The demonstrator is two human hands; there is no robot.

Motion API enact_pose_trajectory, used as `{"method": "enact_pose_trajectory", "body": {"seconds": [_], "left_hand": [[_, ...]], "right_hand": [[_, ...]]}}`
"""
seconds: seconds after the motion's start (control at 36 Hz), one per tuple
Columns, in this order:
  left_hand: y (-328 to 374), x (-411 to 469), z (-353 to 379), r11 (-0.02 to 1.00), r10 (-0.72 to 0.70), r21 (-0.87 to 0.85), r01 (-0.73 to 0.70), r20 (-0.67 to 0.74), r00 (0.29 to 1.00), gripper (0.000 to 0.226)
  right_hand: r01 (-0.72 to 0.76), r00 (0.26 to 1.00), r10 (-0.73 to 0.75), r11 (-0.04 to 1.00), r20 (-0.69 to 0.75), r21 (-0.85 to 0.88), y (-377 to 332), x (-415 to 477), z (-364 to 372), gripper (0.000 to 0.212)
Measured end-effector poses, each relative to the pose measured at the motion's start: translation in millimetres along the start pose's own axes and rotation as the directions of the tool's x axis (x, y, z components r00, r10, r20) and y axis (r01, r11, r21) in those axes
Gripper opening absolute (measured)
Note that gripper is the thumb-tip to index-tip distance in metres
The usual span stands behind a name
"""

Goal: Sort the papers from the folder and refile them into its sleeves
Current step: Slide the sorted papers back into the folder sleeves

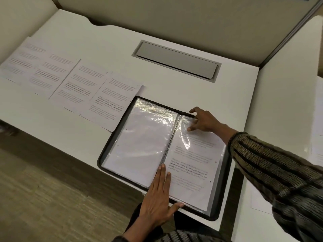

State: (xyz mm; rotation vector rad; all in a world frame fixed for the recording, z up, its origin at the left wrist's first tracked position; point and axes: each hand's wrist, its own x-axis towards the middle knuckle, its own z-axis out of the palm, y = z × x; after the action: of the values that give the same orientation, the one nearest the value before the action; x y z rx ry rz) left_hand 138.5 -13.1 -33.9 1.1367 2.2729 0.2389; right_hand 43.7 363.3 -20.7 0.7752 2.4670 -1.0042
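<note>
A: Layout?
B: The table (174, 95) carries the open folder (100, 159) under my hands; papers (73, 81) lie in a row left of my left hand (157, 199).
A: Hands?
B: Left hand flat, fingers straight; right hand (203, 119) pinches the sleeve (195, 154) at its top edge.

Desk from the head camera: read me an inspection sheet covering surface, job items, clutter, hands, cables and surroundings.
Surface: white desk with a grey hatch lid set into it.
Job's things: folder lies open at the near edge, with a printed page in its right sleeve; papers lie in an overlapping row to its left.
Clutter: nothing seen.
Grippers: left hand lies flat on the folder by the spine; right hand pinches the sleeve's top edge.
Cables: nothing seen.
Surroundings: partition behind, carpet below, second desk at right with sheets on it.
</note>
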Motion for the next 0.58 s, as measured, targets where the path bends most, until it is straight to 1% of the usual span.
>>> {"method": "enact_pose_trajectory", "body": {"seconds": [0.06,0.17,0.31,0.36,0.47,0.53,0.58], "left_hand": [[-2,1,-1,1.000,0.016,0.015,-0.016,0.008,1.000,0.120],[-6,3,-1,0.999,0.046,0.028,-0.046,0.002,0.999,0.119],[-11,6,1,0.997,0.050,0.063,-0.051,0.012,0.999,0.117],[-12,8,0,0.995,0.041,0.085,-0.045,0.048,0.998,0.112],[-11,16,-7,0.997,-0.009,0.072,0.002,0.097,0.995,0.100],[-8,19,-12,0.998,-0.031,0.067,0.023,0.121,0.992,0.092],[-5,23,-19,0.997,-0.032,0.077,0.022,0.130,0.991,0.085]], "right_hand": [[-0.008,1.000,0.008,1.000,0.007,-0.028,0,-2,2,0.089],[-0.018,0.999,0.016,0.998,-0.030,-0.058,3,-4,5,0.078],[-0.046,0.998,0.043,0.995,-0.039,-0.084,0,-11,2,0.068],[-0.084,0.995,0.073,0.985,-0.072,-0.153,-2,-16,-3,0.063],[-0.127,0.992,0.112,0.905,-0.061,-0.405,-7,-30,-21,0.053],[-0.166,0.985,0.164,0.873,-0.046,-0.459,-6,-38,-26,0.052],[-0.191,0.980,0.187,0.835,-0.061,-0.515,-2,-47,-27,0.050]]}}
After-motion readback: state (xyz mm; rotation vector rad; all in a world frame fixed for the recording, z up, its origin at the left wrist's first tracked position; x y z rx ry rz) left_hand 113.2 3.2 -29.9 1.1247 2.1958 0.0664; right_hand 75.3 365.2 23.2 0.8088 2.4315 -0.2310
